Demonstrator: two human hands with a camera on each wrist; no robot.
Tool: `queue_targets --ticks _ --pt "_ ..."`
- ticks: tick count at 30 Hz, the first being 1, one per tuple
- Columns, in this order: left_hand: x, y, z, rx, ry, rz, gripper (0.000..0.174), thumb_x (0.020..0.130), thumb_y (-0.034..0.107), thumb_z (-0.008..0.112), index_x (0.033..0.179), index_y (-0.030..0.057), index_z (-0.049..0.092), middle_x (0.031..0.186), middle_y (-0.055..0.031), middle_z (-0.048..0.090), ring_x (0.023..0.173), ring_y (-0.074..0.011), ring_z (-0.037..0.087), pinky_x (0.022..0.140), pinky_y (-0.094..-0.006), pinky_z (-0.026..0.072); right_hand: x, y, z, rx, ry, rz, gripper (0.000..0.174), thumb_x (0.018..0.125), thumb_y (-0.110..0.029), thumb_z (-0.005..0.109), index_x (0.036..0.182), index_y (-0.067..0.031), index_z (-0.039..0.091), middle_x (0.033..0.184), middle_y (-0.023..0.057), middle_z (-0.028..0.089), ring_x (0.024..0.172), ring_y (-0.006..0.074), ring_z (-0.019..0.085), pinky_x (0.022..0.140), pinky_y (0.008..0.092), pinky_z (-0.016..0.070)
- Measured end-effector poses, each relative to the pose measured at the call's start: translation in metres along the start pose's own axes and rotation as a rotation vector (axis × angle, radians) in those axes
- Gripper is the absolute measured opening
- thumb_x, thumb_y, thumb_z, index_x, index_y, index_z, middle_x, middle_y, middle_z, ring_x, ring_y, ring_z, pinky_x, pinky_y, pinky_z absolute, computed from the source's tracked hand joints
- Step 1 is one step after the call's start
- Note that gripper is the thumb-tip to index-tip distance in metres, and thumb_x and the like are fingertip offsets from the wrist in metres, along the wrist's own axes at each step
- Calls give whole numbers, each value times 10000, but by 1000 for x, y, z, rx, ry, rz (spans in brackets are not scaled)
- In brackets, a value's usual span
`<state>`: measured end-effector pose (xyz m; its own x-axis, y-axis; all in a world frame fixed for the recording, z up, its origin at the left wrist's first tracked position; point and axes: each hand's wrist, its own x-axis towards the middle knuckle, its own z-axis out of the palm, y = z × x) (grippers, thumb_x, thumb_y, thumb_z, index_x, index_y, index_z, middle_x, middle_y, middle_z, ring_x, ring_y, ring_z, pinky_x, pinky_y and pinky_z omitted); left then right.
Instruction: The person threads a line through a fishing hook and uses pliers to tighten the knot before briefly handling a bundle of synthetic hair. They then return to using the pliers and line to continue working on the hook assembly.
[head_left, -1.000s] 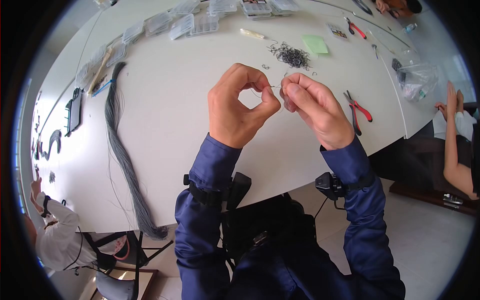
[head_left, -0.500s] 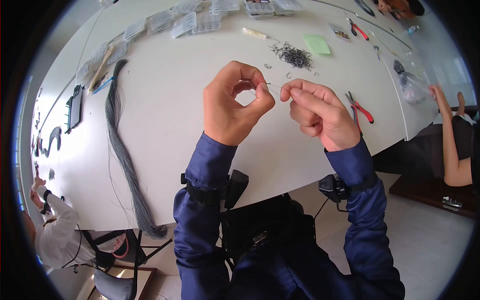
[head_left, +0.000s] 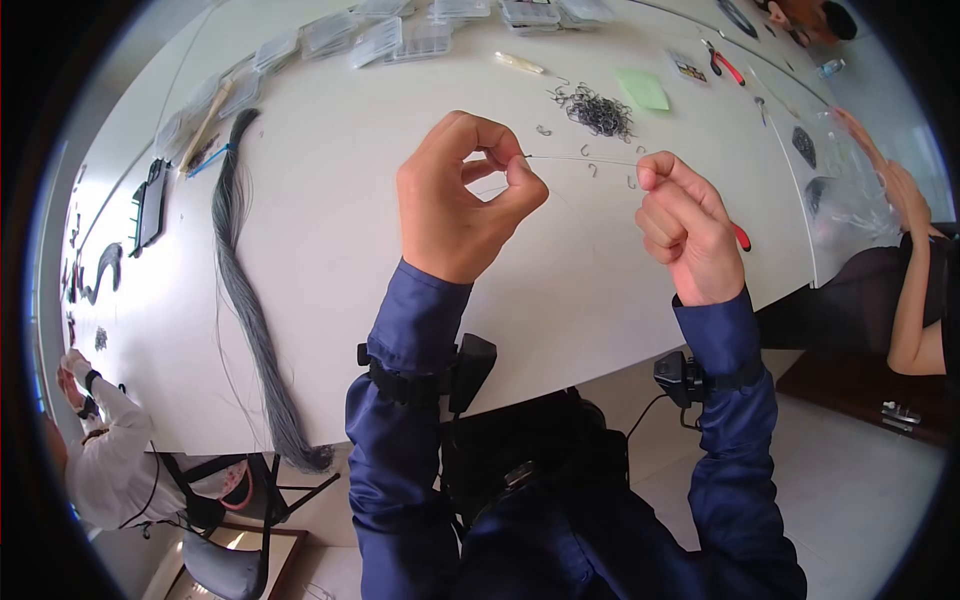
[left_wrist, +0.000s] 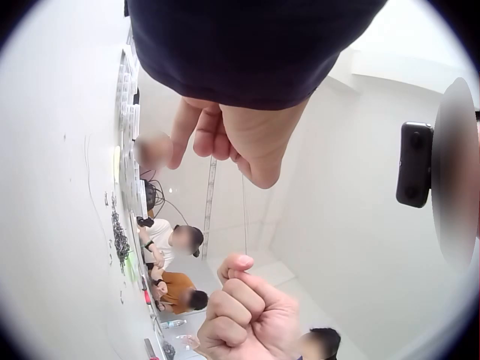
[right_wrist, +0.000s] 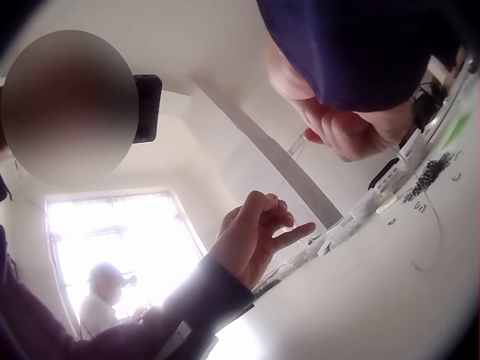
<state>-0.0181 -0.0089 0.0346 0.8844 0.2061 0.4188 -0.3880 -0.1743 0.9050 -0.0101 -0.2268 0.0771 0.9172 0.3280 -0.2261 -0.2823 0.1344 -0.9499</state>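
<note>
Above the white table, my left hand pinches one end of a thin strand between thumb and forefinger. My right hand is curled into a fist and grips the other end, so the strand runs taut between the two hands. In the left wrist view the strand shows as a fine line from the left hand down to the right fist. The right wrist view shows the left hand with its fingers pinched together.
A long grey hair bundle lies on the table's left. A pile of small dark metal hooks and a green note lie beyond my hands. Red-handled pliers peek out behind my right fist. Clear plastic boxes line the far edge. People sit around the table.
My right hand has drawn away to the right, closing into a fist, and the strand between the hands has lengthened and gone taut. The left hand has stayed nearly in place.
</note>
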Motion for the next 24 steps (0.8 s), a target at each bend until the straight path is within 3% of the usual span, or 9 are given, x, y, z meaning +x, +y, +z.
queue_targets --ticks 4,8,11,14,17,20,23,24 --pt "1 -1 -1 85 28 47 126 709 -11 685 790 11 592 822 -51 622 729 -161 625 760 -319 584 -5 5 -6 31 54 -3 80 968 -96 465 992 -53 527 586 -101 236 479 8 180 448 224 132" --pt "1 -1 -4 135 -2 90 101 744 -26 652 820 10 597 834 -32 610 774 -139 628 797 -331 586 -8 9 -9 33 122 4 55 964 -90 466 973 -63 514 598 -103 181 488 5 133 455 230 107" --pt "1 -2 -1 97 11 114 130 718 -6 700 800 17 601 813 -50 628 734 -166 630 756 -311 588 -6 12 -33 10 17 59 120 963 -97 469 1035 -43 548 605 -69 384 519 29 349 483 217 264" --pt "0 6 -1 -49 -55 33 93 786 4 685 841 3 611 840 -43 635 773 -149 636 777 -320 593 2 18 -25 -1093 244 -460 202 961 -101 478 1107 -25 594 819 34 638 768 111 585 681 270 463" --pt "-2 9 1 -236 -190 -136 89 892 25 661 927 -46 620 892 -46 631 825 -142 639 819 -338 594 -1 -10 14 -1352 424 -843 231 957 -118 524 1141 -24 630 1105 116 685 1067 184 607 915 352 472" --pt "-3 6 4 -395 -255 -238 147 922 63 665 964 -74 635 903 -68 651 845 -143 646 800 -326 598 -1 -12 42 -933 89 -666 179 949 -122 589 1075 -10 649 1016 101 702 979 171 640 874 330 498" --pt "-3 3 4 -525 -260 -312 183 907 89 688 962 -82 652 883 -90 672 864 -130 646 763 -300 600 6 -5 47 -782 52 -529 161 940 -129 634 1047 -12 660 949 87 714 906 161 666 820 305 517" --pt "-2 5 3 -552 -264 -329 184 909 90 686 964 -83 652 885 -92 672 862 -132 646 765 -301 600 10 -1 45 -762 88 -564 141 941 -128 645 1005 -5 668 875 69 715 827 150 676 780 282 525"
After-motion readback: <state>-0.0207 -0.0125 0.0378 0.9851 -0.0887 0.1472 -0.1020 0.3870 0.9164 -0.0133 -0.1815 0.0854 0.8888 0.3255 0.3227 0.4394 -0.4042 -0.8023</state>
